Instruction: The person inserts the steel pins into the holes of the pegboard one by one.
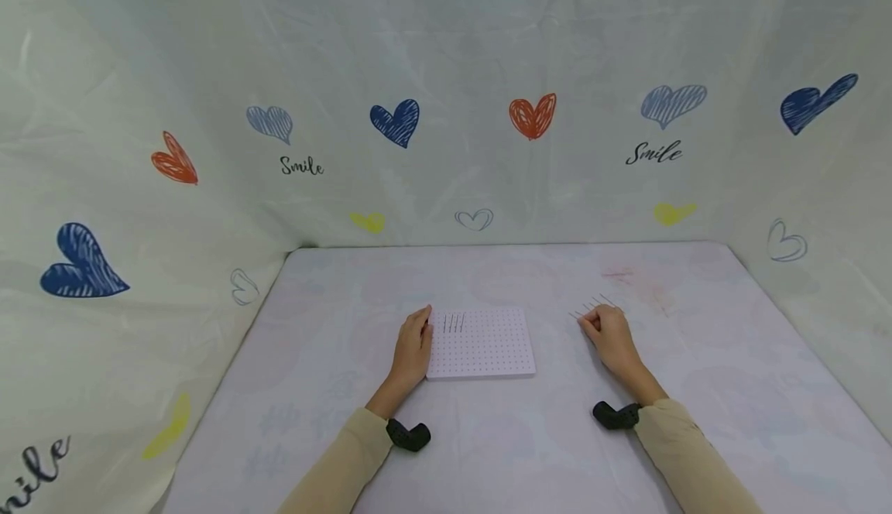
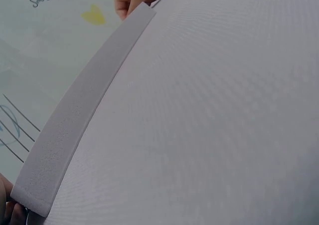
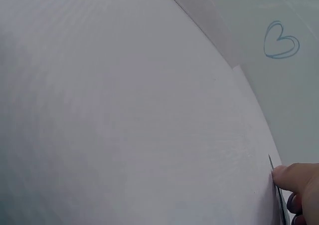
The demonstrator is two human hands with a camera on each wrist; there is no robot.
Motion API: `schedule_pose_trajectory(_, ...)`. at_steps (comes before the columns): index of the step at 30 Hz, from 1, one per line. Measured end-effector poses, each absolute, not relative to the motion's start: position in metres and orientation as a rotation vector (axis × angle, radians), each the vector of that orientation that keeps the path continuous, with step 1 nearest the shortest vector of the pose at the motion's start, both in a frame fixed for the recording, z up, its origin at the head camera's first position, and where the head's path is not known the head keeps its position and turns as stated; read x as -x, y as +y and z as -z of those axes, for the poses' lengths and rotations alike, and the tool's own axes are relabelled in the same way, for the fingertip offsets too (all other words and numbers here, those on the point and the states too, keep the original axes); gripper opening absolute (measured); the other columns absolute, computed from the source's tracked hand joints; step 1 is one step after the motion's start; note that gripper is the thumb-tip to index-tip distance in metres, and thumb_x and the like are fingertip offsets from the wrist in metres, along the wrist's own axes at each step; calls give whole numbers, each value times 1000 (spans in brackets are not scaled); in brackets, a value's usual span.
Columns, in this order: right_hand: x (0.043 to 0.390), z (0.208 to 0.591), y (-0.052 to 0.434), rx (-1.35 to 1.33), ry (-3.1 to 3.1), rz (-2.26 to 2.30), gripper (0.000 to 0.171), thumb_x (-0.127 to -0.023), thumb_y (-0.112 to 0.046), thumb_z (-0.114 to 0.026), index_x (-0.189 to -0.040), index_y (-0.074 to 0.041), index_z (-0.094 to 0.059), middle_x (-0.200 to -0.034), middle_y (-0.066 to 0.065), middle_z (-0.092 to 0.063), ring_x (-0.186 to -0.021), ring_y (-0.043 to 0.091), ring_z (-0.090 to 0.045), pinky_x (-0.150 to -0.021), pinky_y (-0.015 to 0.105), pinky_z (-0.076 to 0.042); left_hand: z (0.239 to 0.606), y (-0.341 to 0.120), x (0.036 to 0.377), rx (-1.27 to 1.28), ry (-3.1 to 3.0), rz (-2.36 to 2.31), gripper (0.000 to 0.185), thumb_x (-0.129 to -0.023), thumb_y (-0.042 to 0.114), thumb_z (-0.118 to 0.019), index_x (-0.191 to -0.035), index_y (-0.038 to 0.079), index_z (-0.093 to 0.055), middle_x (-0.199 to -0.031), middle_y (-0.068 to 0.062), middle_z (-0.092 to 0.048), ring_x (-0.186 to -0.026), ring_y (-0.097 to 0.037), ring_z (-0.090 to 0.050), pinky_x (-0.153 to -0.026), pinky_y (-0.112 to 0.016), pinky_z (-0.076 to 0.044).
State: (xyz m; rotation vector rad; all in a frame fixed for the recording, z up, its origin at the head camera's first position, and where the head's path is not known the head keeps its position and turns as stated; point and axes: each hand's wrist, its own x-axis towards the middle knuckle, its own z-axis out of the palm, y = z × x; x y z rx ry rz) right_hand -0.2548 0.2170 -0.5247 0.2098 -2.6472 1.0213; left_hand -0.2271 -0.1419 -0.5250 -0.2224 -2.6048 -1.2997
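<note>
Sleeves: two beige sleeves come in from the near edge, a black wrist mount on each; forearms lie low over the tabletop (image 1: pixel 488 452), angled slightly inward.
Left hand: left hand (image 1: pixel 413 344) lies flat along the left edge of the pegboard (image 1: pixel 481 344), fingers straight and together, pressing its side; it steadies rather than grips.
Right hand: right hand (image 1: pixel 609 334) rests knuckles-up to the right of the board, well apart from it; fingers are bent down onto the loose pins (image 1: pixel 592 305); in the right wrist view one thin pin sits against a fingertip, but whether it is pinched I cannot tell.
Pegboard: pale, perforated slab lying flat mid-table; it looks light, foam-like and soft, likely to slide unless held at an edge.
Pins in board: a few dark pins (image 1: pixel 454 322) stand upright in the far left corner, just beside the left fingertips.
Handling: pins look thin, stiff, sharp, slippery and easily bent; best taken at mid-shaft between thumb and forefinger.
</note>
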Motion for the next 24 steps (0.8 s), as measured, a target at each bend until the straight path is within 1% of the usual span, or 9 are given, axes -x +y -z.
schedule_pose_trajectory(5,255,524,216,-208,-2637,-1026,9,-91,2,-68,-87,9,-66,-74,11,-57,-76,26,-48,-66,35,-38,527,-143,226,210,-2608,1308,42,-106,5,-44,-146,-8,-42,-144,-25,-45,-133,-40,-43,-109,-51,-36)
schedule_pose_trajectory(8,255,523,217,-188,-2638,-1064,11,-92,0,-69,-87,9,-66,-75,11,-58,-73,23,-49,-63,31,-40,528,-142,226,211,-2606,1306,42,-106,5,-44,-146,-8,-42,-144,-26,-45,-133,-40,-43,-109,-51,-37)
schedule_pose_trajectory(12,253,518,218,-165,-2647,-1138,12,-95,-2,-67,-90,9,-65,-75,11,-59,-68,20,-48,-57,26,-39,529,-142,226,207,-2604,1308,42,-106,5,-45,-146,-8,-43,-144,-25,-45,-133,-40,-43,-109,-51,-37)
schedule_pose_trajectory(19,253,510,217,-175,-2624,-1226,16,-97,-6,-65,-96,10,-64,-85,15,-62,-76,21,-50,-63,24,-41,527,-144,227,217,-2606,1316,42,-106,5,-44,-146,-8,-42,-145,-25,-45,-134,-40,-42,-109,-51,-36)
schedule_pose_trajectory(24,254,504,213,-219,-2618,-1299,21,-100,-10,-61,-100,11,-62,-86,16,-61,-75,18,-49,-62,23,-41,526,-144,228,219,-2612,1306,43,-106,5,-44,-146,-7,-42,-145,-25,-45,-134,-39,-42,-110,-51,-36)
